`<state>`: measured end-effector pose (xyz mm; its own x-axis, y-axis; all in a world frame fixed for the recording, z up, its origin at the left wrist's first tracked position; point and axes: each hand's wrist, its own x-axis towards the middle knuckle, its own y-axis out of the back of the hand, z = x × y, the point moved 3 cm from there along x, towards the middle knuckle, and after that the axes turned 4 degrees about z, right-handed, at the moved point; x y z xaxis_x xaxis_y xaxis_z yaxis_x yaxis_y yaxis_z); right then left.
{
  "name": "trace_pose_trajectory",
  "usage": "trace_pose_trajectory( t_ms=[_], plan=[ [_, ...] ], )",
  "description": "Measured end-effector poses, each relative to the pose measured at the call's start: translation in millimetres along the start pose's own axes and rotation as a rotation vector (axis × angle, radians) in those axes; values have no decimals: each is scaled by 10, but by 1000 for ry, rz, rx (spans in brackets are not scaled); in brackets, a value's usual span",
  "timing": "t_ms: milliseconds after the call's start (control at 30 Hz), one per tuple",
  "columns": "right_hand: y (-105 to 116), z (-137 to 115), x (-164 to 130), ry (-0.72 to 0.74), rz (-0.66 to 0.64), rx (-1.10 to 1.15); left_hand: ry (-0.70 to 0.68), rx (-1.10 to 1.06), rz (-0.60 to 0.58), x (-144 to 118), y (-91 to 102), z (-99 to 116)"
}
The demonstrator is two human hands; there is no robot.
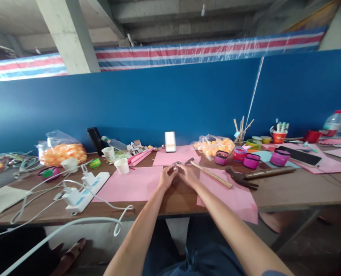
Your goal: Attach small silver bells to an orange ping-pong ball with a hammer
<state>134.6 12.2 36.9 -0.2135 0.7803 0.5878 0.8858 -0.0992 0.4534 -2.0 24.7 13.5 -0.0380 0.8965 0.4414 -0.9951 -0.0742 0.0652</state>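
Observation:
My left hand (167, 177) and my right hand (186, 174) meet over the wooden table (288, 189), between two pink paper sheets (132, 184). Together they pinch a small shiny metal object (175, 167); too small to tell what it is. A small hammer with a pale wooden handle (212, 175) lies just right of my right hand on the pink paper. A larger dark claw hammer (249, 177) lies further right.
A white power strip (85, 188) with chargers and white cables sits at the left. Two bags of orange balls (61, 152) (213, 145), paper cups (121, 166), a phone (170, 141), coloured tape rolls (251, 160) and a pen cup (279, 135) line the back. A blue partition stands behind.

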Motion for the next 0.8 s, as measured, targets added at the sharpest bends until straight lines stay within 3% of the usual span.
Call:
trace_pose_trajectory(
  t_ms=[800],
  plan=[
    [-16,64,10,-15,49,-42,-26,70,27,28,3,-57]
  ],
)
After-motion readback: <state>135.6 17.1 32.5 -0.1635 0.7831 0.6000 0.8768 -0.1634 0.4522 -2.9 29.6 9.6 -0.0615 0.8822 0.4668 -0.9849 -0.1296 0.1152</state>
